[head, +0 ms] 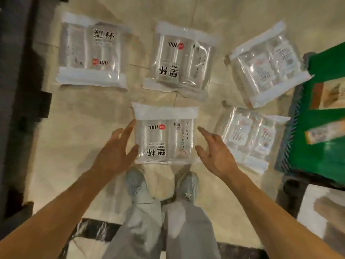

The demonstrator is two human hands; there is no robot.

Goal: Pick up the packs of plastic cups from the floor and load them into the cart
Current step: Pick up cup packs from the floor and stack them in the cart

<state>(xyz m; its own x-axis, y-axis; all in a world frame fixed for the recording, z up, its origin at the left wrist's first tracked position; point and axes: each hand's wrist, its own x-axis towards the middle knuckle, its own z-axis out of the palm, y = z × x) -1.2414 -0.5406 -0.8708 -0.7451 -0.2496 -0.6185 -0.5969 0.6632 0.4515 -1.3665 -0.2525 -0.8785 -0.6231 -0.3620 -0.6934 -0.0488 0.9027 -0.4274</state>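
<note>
Several clear packs of plastic cups lie flat on the beige tiled floor. The nearest pack (164, 135) lies just ahead of my shoes. My left hand (115, 150) is at its left edge with fingers spread, fingertips touching or nearly touching the plastic. My right hand (212, 150) hovers open at its right edge. Neither hand holds anything. Other packs lie at far left (89, 53), far centre (181, 58), far right (265, 64) and near right (250, 135). The green cart (324, 113) stands at the right edge.
A dark wall or fixture (16, 90) runs along the left side. My two grey shoes (160, 184) stand right behind the nearest pack. A black cart wheel (293, 186) sits at lower right. Flat boxes (324, 133) lie inside the cart.
</note>
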